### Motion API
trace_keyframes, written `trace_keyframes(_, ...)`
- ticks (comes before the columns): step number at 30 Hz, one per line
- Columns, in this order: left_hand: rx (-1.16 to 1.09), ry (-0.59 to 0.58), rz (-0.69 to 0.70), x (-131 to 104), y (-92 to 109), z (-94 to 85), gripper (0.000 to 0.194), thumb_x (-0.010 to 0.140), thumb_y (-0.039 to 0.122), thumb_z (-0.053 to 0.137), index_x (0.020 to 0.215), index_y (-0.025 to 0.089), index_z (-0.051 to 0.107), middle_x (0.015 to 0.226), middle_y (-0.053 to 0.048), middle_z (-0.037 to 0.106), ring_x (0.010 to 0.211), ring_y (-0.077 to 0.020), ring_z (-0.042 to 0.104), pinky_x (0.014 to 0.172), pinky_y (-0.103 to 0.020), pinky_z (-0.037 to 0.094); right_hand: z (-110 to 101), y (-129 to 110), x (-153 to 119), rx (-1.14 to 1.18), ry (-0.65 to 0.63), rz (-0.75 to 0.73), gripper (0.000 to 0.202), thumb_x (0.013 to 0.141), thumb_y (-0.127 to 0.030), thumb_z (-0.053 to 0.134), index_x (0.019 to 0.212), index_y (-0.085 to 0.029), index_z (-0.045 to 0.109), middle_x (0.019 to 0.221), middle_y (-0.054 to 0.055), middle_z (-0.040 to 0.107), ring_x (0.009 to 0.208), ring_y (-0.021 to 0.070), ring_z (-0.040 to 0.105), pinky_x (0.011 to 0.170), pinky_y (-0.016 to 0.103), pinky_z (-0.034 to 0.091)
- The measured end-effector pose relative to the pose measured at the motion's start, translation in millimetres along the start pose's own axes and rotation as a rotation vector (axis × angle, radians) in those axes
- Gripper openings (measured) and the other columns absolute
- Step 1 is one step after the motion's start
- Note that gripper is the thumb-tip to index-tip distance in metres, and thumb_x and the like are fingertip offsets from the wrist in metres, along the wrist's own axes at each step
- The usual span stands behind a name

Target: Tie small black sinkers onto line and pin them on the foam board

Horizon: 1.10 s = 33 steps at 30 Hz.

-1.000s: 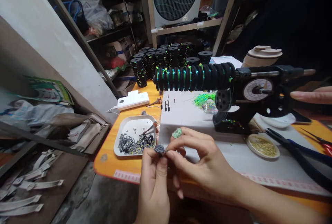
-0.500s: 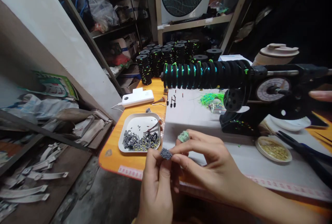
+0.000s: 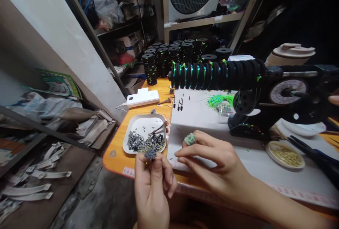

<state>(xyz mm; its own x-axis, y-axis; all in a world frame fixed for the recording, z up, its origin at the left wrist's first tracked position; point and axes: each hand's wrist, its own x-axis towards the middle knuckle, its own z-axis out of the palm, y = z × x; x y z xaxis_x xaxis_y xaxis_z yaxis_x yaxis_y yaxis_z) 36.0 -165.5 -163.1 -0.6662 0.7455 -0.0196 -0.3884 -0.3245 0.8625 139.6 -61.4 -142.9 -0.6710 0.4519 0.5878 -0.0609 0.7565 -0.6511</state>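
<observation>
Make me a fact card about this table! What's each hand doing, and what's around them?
Left hand: pinching a gray, bumpy bundle
Right hand: fingertips hold nothing I can see; green wrap on one finger
White tray: small dark and yellow pieces
Round dish: gold bits
Machine: black, with a round dial
Behind: a fan

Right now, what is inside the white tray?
A heap of small dark pieces, some yellow among them, and a thin brown item. The heap hides the tray floor beneath it; the grey cluster in the left hand covers part of the near rim.
</observation>
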Motion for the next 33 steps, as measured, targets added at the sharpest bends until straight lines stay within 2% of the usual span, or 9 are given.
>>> trace_keyframes(6,0.114,-0.008,0.305,-2,-9,-8.1,0.016,0.097,0.029,0.053,0.082,0.026,0.049,0.059,0.007,0.051,0.048,-0.0075,0.044,0.044,-0.016,0.033,1,-5,0,-0.022,-0.072,0.013,0.015,0.086,-0.007,0.061,0.089,-0.014,0.073,0.070,0.003,0.053,0.067,0.0153,0.048,0.055,0.026,0.037)
trace_keyframes(11,0.224,-0.024,0.546,0,-16,-11.4,0.007,0.096,0.025,0.053,0.092,0.030,0.055,0.059,0.007,0.051,0.051,-0.0101,0.045,0.049,-0.021,0.034,0,-4,-1,0.007,-0.086,0.032,0.013,0.087,-0.009,0.061,0.088,-0.015,0.073,0.071,0.005,0.056,0.068,0.0157,0.048,0.056,0.026,0.036)
trace_keyframes(14,0.280,-0.043,0.672,2,-21,-18.5,0.007,0.095,0.022,0.055,0.094,0.029,0.058,0.060,0.006,0.054,0.052,-0.0104,0.046,0.053,-0.023,0.036,-1,-4,-1,0.024,-0.091,0.054,0.013,0.088,-0.010,0.061,0.088,-0.015,0.073,0.070,0.004,0.056,0.068,0.0154,0.048,0.055,0.026,0.035)
trace_keyframes(21,0.322,-0.007,0.780,5,-30,-35.4,0.010,0.086,0.020,0.066,0.088,0.028,0.061,0.058,0.004,0.058,0.049,-0.0125,0.045,0.052,-0.027,0.037,-3,-5,-1,0.025,-0.164,0.066,0.014,0.088,-0.008,0.059,0.087,-0.014,0.073,0.072,0.006,0.058,0.070,0.0161,0.050,0.056,0.026,0.036)
trace_keyframes(28,0.322,0.042,0.755,4,-31,-32.8,0.010,0.083,0.022,0.069,0.086,0.028,0.060,0.057,0.004,0.056,0.048,-0.0128,0.045,0.051,-0.027,0.037,-4,-7,1,0.029,-0.131,0.049,0.015,0.086,-0.007,0.060,0.087,-0.016,0.073,0.070,0.004,0.055,0.068,0.0152,0.049,0.054,0.025,0.036)
trace_keyframes(33,0.295,-0.004,0.705,5,-33,-36.4,0.009,0.085,0.024,0.068,0.085,0.028,0.059,0.058,0.004,0.058,0.049,-0.0131,0.046,0.052,-0.028,0.038,-4,-7,0,0.038,-0.110,0.077,0.015,0.087,-0.011,0.061,0.086,-0.018,0.075,0.069,0.004,0.058,0.067,0.0156,0.052,0.054,0.026,0.038)
